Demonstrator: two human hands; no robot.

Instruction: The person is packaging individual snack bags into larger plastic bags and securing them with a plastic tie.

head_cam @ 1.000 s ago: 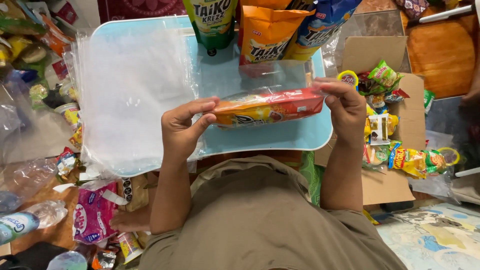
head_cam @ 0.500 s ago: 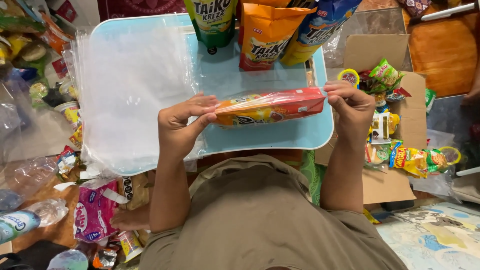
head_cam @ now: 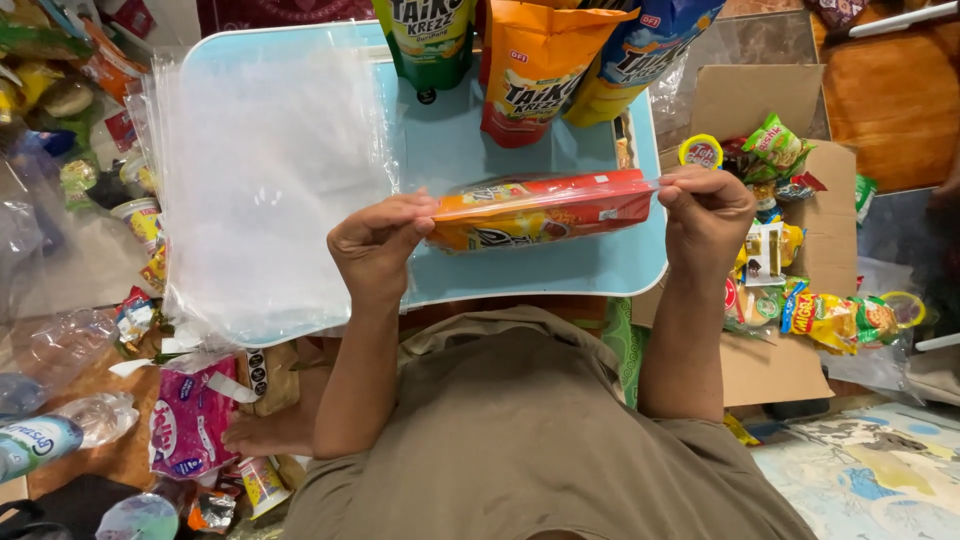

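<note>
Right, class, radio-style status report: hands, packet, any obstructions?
Left hand and right hand grip the red-orange snack packet by its ends. Held above light-blue tray. Nothing obstructing.

Both ends of the red-orange snack packet [head_cam: 540, 212] vanish inside the hands: left hand [head_cam: 375, 248] covers one end, right hand [head_cam: 708, 208] the other, fingertips tucked out of sight behind it. Beyond the packet, three upright snack bags, green [head_cam: 430, 40], orange [head_cam: 535, 70] & blue [head_cam: 640, 50], are cut off by the top edge. Left of the packet, clear plastic bags [head_cam: 265, 190] veil the pale blue table [head_cam: 520, 265]. Cardboard box [head_cam: 790, 350], right of packet: small wrappers inside too small to tell apart.
</note>
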